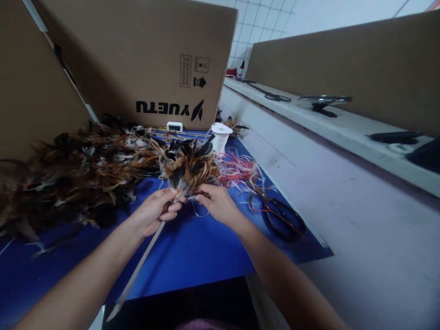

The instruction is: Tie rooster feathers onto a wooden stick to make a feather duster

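My left hand (158, 211) is closed around the top of a thin pale stick (142, 261), which slants down toward the front edge of the table. At its upper end a bundle of brown and black feathers (189, 167) fans out above my fingers. My right hand (217, 201) pinches at the lower right of this bundle, its fingertips on the feathers' base. A thin clear strand (200, 215) loops just below, between the two hands.
Loose feathers (79, 178) are heaped on the blue table (202, 252) at the left. Behind stand a cardboard box (147, 55), a small white device (174, 127) and a white spool (220, 137). Red and white strings (240, 169) and black-handled scissors (282, 217) lie right, beside a ledge (295, 110).
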Motion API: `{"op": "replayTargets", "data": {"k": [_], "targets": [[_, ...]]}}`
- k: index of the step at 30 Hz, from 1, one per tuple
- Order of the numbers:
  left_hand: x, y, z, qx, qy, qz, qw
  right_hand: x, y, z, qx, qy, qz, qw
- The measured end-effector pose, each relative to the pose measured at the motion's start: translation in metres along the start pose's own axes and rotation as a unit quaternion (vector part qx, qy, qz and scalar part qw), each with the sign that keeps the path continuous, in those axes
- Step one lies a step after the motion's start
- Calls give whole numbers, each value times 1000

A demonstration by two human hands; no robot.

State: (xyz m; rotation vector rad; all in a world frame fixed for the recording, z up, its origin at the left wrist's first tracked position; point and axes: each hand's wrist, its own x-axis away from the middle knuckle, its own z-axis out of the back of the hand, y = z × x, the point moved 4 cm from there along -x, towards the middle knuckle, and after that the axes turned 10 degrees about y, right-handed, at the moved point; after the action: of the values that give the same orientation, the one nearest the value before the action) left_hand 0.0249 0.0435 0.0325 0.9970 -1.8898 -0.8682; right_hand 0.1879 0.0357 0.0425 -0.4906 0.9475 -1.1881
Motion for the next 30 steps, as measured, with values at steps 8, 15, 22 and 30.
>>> {"op": "replayTargets", "data": {"k": [8, 15, 22, 30], "targets": [[1, -1, -1, -5, -14, 11, 1000, 1, 13, -18, -316, 51, -225, 920], [0, -3, -2, -23, -39, 17, 999, -1, 11, -23, -386, 102, -285, 872], [2, -7, -1, -41, -48, 16, 998, -2, 12, -20, -368, 113, -277, 880], [3, -6, -2, -52, -31, 31, 998, -2, 8, -18, -366, 97, -305, 874]]}}
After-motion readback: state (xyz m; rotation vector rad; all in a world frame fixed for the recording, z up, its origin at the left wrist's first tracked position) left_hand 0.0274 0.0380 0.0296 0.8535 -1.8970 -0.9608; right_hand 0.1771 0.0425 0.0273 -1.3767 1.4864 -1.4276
